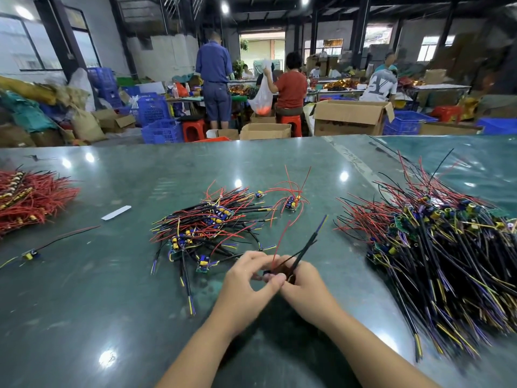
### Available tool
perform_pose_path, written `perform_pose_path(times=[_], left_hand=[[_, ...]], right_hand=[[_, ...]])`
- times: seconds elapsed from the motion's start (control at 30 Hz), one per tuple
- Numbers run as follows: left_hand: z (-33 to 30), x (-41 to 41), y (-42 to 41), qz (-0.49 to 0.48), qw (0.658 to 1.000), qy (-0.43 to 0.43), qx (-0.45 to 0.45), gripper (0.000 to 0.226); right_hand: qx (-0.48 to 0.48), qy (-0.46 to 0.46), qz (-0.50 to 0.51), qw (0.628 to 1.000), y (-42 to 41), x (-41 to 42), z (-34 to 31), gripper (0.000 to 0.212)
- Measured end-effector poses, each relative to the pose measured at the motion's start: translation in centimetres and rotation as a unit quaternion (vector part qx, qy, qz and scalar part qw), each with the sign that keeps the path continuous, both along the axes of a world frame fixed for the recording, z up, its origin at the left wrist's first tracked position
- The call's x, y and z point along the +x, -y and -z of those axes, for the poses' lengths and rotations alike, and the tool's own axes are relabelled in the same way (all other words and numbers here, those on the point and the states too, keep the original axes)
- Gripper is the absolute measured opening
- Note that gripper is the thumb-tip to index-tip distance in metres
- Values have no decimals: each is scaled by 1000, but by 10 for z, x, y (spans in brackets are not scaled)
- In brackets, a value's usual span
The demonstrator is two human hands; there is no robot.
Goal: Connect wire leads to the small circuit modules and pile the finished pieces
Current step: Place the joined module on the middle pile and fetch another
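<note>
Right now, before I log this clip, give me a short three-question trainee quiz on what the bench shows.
1. True or false: both hands hold one module with its wires together.
2. Which pile is biggest? A) the centre pile B) the right pile C) the lone module at far left
3. Fill in: the bundle at the left edge is mostly ____ wire.

Key:
1. True. The left hand and right hand meet over a small module, with a red wire and black wires sticking up from it.
2. B
3. red
</note>
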State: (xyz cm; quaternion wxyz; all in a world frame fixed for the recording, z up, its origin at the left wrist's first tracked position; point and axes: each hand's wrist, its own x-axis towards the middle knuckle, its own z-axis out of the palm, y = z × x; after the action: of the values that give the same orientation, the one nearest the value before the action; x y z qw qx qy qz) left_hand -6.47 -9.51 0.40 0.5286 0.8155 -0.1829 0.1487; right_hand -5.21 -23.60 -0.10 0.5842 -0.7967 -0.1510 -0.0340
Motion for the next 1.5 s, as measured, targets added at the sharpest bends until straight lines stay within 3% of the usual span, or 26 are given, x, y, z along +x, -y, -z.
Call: perform_pose_path(times=[0.07, 0.17, 0.4, 0.5, 0.67, 0.83, 0.97, 1.1, 1.3, 1.43, 1.5], left_hand=[[5, 3, 2, -33, 999, -11, -17, 20], [5, 8, -2, -104, 992, -32, -64, 25], [-4, 6, 1, -43, 955, -146, -255, 28], [-6, 4, 2, -8, 926, -174, -334, 31], [-7, 6, 2, -26, 946, -128, -296, 32], [2, 11, -3, -99, 975, -65, -188, 36], [8, 12, -8, -168, 984, 33, -42, 35], [3, 9, 1, -181, 967, -27, -175, 34], [-4, 16, -21, -311, 907, 5, -284, 26], [-5, 14, -16, -284, 902, 0, -324, 34], [-5, 15, -17, -231, 912, -45, -337, 34]], right_hand=[[-20, -1, 8, 1000, -3, -3, 1, 18], [15, -30, 40, 999, -7, -5, 0, 3], [186, -123, -25, 975, -2, -5, -9, 6], [283, -175, -58, 941, -1, -4, -10, 27], [343, -211, -76, 912, -2, -5, -10, 24], [247, -101, -38, 963, -6, -5, -6, 17], [234, -86, -14, 968, -9, -4, -2, 10], [212, -82, -24, 973, -9, -7, -2, 8], [138, -90, -32, 986, -12, -8, 0, 8], [113, -78, -29, 990, -16, -8, 1, 7], [131, -73, -11, 989, -15, -7, 4, 7]])
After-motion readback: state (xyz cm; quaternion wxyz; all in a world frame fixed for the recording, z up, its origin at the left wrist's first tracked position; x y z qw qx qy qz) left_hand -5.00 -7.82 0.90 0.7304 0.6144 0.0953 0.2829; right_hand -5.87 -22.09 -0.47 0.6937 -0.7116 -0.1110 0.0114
